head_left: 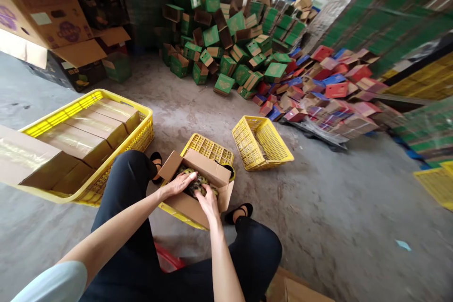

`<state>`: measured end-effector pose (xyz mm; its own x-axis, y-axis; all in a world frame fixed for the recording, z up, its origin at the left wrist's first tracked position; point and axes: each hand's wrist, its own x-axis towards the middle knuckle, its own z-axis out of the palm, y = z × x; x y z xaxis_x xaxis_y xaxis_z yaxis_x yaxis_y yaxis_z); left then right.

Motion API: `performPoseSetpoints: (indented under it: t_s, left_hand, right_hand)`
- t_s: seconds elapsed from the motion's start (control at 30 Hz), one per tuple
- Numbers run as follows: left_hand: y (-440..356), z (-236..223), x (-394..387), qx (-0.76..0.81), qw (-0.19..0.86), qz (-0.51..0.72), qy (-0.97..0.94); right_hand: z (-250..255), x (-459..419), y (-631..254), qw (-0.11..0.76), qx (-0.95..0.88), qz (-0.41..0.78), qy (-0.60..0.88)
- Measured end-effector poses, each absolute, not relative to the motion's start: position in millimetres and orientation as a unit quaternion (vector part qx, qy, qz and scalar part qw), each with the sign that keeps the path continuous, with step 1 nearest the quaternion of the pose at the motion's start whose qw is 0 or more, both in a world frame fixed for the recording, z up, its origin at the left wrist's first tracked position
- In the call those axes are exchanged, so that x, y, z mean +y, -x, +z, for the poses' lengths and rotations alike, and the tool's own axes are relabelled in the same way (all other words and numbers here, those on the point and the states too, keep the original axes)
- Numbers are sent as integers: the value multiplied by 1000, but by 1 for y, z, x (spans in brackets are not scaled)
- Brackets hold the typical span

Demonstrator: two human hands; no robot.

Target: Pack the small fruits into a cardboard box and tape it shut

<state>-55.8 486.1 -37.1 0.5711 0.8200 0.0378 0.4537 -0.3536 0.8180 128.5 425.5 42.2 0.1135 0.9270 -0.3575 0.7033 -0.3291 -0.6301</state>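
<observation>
A small open cardboard box rests on an upturned yellow crate between my knees. Dark greenish contents show inside it. My left hand lies flat over the contents, fingers stretched out. My right hand reaches into the box from the near side, fingers bent down onto the contents; what they grip, if anything, is hidden.
A large yellow crate with wrapped flat cardboard stacks stands at my left. Another yellow crate lies tilted ahead. Piles of green boxes and red and blue boxes fill the back. Big cartons stand far left.
</observation>
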Motion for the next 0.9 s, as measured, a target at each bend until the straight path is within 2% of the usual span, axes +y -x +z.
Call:
performPoseSetpoints:
  t_s: [0.17,0.33,0.47,0.6,0.77,0.9]
  left_hand:
    - [54,-26,486,409,445,233,-762]
    - [56,-17,487,446,494,290,-688]
    - [58,-19,491,470,430,288,-715]
    - [52,-28,496,441,371,224,-786]
    - [45,-35,499,439,385,224,-780]
    - [44,-29,502,454,409,238,-755]
  right_hand:
    - [46,436,-171,131,-556,386,724]
    - [37,460,-147,107,-566,360,734]
    - [27,463,-112,87,-581,340,734]
    - [30,452,-129,74,-566,324,755]
    - [35,444,-179,70,-508,291,808]
    - [24,455,-175,69,-516,300,800]
